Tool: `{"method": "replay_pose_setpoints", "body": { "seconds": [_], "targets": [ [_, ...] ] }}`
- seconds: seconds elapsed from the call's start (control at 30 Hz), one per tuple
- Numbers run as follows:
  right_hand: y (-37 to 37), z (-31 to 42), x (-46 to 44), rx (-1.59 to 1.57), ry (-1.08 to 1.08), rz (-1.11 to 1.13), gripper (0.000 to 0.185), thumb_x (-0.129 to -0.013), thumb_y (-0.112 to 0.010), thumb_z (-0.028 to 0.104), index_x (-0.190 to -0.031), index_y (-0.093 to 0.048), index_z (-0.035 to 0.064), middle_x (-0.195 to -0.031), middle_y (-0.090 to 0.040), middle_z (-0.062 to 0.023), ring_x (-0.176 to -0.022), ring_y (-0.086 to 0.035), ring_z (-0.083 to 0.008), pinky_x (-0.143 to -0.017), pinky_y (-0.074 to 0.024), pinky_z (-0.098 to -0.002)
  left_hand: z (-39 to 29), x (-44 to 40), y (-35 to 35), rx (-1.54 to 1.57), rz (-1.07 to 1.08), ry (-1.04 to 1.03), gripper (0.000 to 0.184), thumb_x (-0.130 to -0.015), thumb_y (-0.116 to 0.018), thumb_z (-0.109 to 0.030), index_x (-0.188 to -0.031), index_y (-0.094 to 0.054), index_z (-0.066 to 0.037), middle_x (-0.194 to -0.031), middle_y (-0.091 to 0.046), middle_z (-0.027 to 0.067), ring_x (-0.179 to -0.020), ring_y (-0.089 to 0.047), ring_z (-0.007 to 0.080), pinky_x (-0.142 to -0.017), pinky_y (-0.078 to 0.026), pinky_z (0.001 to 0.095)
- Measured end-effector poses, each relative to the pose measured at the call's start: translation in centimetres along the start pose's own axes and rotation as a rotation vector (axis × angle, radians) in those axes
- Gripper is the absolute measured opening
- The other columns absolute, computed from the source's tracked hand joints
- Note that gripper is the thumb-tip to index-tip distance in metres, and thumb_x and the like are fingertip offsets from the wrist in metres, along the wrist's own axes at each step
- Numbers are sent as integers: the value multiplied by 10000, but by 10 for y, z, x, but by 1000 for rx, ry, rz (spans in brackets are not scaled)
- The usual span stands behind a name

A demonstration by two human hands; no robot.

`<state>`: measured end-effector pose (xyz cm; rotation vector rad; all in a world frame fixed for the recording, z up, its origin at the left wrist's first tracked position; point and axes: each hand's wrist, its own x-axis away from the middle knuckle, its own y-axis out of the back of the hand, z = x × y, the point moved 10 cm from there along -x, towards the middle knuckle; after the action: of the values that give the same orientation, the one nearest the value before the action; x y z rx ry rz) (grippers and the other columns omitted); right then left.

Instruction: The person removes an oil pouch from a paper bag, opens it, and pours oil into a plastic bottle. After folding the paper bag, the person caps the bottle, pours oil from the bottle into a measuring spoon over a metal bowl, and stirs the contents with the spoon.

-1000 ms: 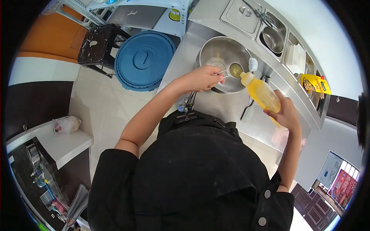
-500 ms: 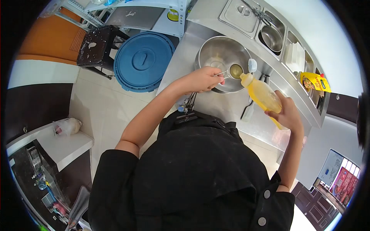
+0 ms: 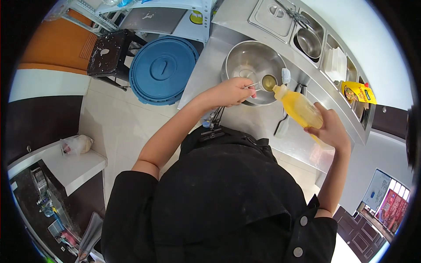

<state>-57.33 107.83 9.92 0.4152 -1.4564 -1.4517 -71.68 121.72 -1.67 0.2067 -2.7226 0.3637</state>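
My left hand (image 3: 234,93) is closed around the thin handle of a small round measuring cup (image 3: 269,82), which is held over a wide steel mixing bowl (image 3: 254,56). Yellowish liquid shows in the cup. My right hand (image 3: 331,126) grips a clear squeeze bottle (image 3: 299,107) of yellow, oil-like liquid. The bottle is tipped with its open neck at the cup's rim, and a whitish flip cap (image 3: 286,75) hangs open beside the neck. Whether liquid is flowing at this instant is too fine to see.
On the steel counter, a spatula (image 3: 283,127) lies right of the bowl. Behind are steel wells with a small pot (image 3: 309,44), white containers (image 3: 335,65) and a yellow pouch (image 3: 358,93). A blue-lidded bin (image 3: 164,70) and a dark stool (image 3: 109,52) stand at left.
The cup and the bottle have shifted slightly, and my right hand has moved a little to the right and down. Both hands keep their holds.
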Motion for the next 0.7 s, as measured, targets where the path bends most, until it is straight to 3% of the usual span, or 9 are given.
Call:
{"method": "replay_pose_setpoints", "body": {
  "seconds": [0.4, 0.57, 0.7],
  "targets": [
    [8, 10, -3, 44, -13, 91, 471, -576, -797, 164, -987, -591, 64, -808, -616, -119, -711, -521, -278, -691, -411, -323, 2, 2, -3, -22, 0, 12, 149, -930, -459, -198, -888, -549, -87, -537, -320, -79, -438, -170, 20, -379, -127, 193],
    [3, 6, -5, 21, -58, 158, 543, -582, -800, 190, -1070, -591, 81, -836, -581, -118, -758, -482, -258, -705, -375, -316, 4, 1, -1, -33, -4, 19, 151, -933, -455, -195, -894, -552, -86, -539, -320, -79, -439, -172, 21, -380, -127, 194],
    [10, 15, -3, 60, -40, 118, 437, -599, -782, 149, -987, -596, 71, -814, -615, -118, -738, -512, -269, -713, -401, -319, 5, 1, -2, 8, 9, 25, 152, -936, -451, -192, -898, -554, -86, -541, -321, -79, -438, -174, 21, -380, -126, 195]
  ]
}}
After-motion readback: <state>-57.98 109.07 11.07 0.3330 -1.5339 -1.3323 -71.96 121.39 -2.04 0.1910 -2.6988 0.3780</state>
